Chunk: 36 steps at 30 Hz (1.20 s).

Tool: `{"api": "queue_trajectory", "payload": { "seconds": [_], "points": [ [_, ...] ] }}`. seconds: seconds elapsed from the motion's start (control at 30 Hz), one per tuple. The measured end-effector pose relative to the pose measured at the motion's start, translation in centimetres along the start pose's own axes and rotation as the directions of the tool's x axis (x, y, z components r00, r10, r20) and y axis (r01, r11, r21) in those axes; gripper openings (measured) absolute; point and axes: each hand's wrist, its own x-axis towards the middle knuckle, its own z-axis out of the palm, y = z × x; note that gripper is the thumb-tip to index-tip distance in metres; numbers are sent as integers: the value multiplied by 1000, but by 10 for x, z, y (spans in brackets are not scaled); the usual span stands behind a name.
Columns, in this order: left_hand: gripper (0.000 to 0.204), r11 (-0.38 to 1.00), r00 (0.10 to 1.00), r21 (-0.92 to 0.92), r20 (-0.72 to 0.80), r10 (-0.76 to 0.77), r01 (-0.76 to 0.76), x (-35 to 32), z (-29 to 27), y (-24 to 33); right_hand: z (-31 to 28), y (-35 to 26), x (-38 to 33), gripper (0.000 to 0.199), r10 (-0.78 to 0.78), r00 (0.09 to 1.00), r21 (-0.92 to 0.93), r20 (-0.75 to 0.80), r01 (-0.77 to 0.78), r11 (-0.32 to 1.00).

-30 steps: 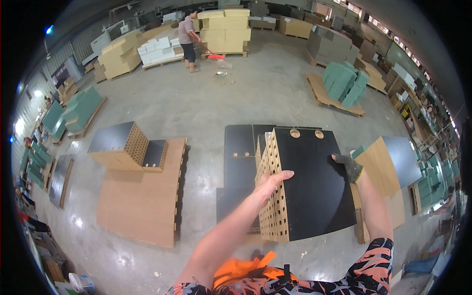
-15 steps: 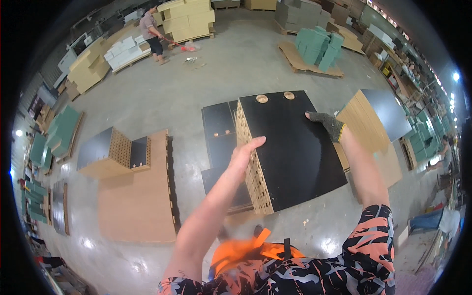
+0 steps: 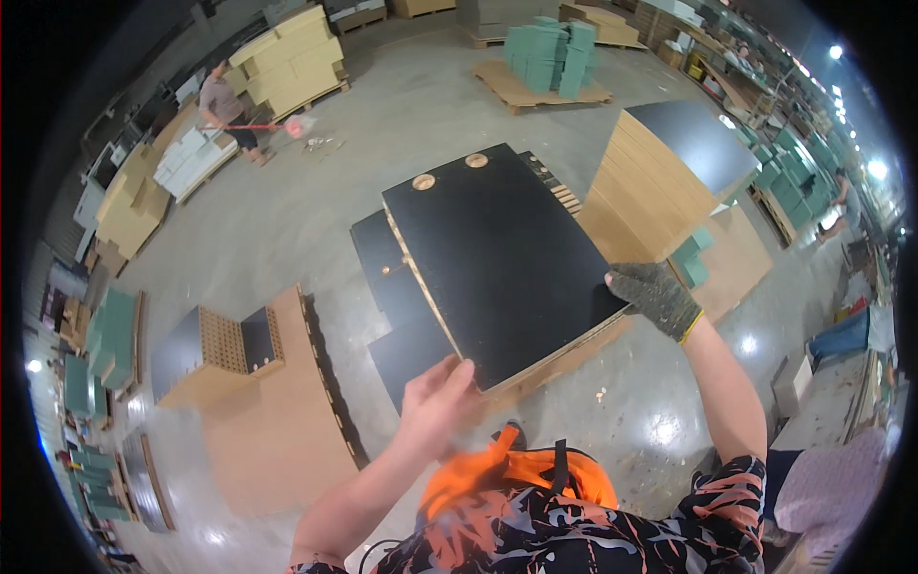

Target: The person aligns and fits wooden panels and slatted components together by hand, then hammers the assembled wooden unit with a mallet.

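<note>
A black rectangular panel (image 3: 507,258) with two round holes near its far edge lies in front of me, apparently on top of other panels. My bare left hand (image 3: 440,397) grips its near left corner, thumb on top and fingers at the edge. My right hand (image 3: 660,297), in a dark fingerless glove, is closed at the near right corner, its thumb tip on the edge. Fingers under the panel are hidden. To its left, lower black panels (image 3: 406,349) show. A few slotted edges (image 3: 564,198) stick out beyond its far right side.
A tall stack of black-topped boards (image 3: 641,182) stands close on the right. At left, a brown sheet (image 3: 273,450) on a pallet carries drilled panels (image 3: 225,349). Green stacks (image 3: 550,57) stand farther back. A person (image 3: 229,110) holds a red-handled tool; another (image 3: 832,488) is at lower right.
The panel has tipped flatter and its drilled, layered left side has gone from sight. My left hand went down to the near left corner, my right hand to the near right corner. The view turned right.
</note>
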Motion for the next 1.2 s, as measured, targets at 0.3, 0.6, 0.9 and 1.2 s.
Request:
{"api": "queue_trajectory", "payload": {
  "seconds": [0.3,0.6,0.9,1.2],
  "points": [
    [32,976,988,158,-17,155,-150,-14,29,7,6,19,-8,35,-235,972,-350,-26,211,913],
    [35,963,983,218,-61,173,-156,-13,28,-2,2,19,-5,32,-196,980,-295,37,198,935],
    [31,964,979,230,-122,165,-133,-16,28,-8,2,10,-7,33,-187,980,-325,64,198,925],
    [22,961,965,166,-105,239,-220,-21,50,5,-7,19,-3,33,-243,969,-366,51,244,898]
  ]
}}
